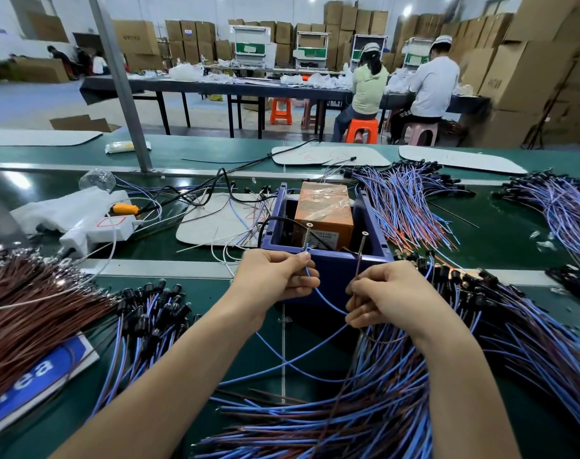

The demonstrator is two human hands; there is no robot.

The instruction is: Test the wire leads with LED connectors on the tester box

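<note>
My left hand [275,276] pinches the blue wire [328,301] between thumb and forefinger, with the wire's tip at the left screw [307,236] just above my fingers. My right hand [387,296] pinches the brown wire [357,276], which rises from my fingers along the right screw [362,245]. Both screws stand on the near rim of the blue tester box [378,226], just beyond my knuckles. A heap of blue and brown leads [348,415] lies under my right wrist, and black LED connectors [149,309] lie left of my left forearm.

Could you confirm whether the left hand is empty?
No, the left hand pinches a blue wire up against the left screw on the tester box.
</note>
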